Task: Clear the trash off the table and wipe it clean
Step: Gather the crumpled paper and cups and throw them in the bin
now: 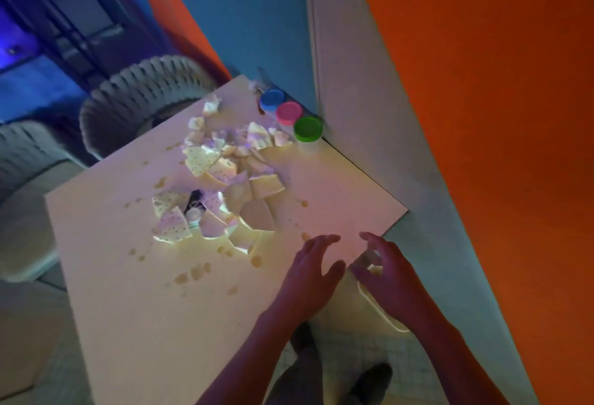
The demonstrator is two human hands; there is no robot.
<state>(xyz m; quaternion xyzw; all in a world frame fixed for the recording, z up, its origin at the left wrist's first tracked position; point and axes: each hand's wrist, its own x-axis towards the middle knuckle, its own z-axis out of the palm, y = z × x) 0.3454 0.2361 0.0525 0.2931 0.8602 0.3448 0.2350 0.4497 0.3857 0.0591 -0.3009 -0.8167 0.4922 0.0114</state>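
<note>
- Hovering over the near right part of the table (128, 324): left hand (310, 272), fingers straight and loosely spread, holding nothing, not clearly touching the surface.
- Reaching beside it at the table's right edge: right hand (387, 272), fingers curled with thumb and forefinger apart, seeming to close around a small pale piece (373, 264); contact too dim to confirm, so cannot tell if actually pinching.
- Sitting just below the right hand, off the table edge: pale rimmed container (384, 311), partly hidden by the wrist.
- Lying well ahead of both hands, across the table's middle to far side: pile of torn paper scraps (225, 176), some dotted, some plain, overlapping one another.
- Poking out within the pile's near-left part: small dark object (194, 203) and a small round clear thing (193, 215), identity unclear.
- Dotting the surface around and in front of the pile: brownish spill stains (193, 272), some close to the left hand.
- Standing in a row at the far right corner against the wall: three small tubs, with a blue lid (272, 99), a pink lid (289, 113) and a green lid (308, 129), touching or nearly so.
- Standing behind the far left side of the table: pale ribbed chairs (141, 95).
- Showing below the table edge: the person's legs and dark shoes (373, 382) on tiled floor.
</note>
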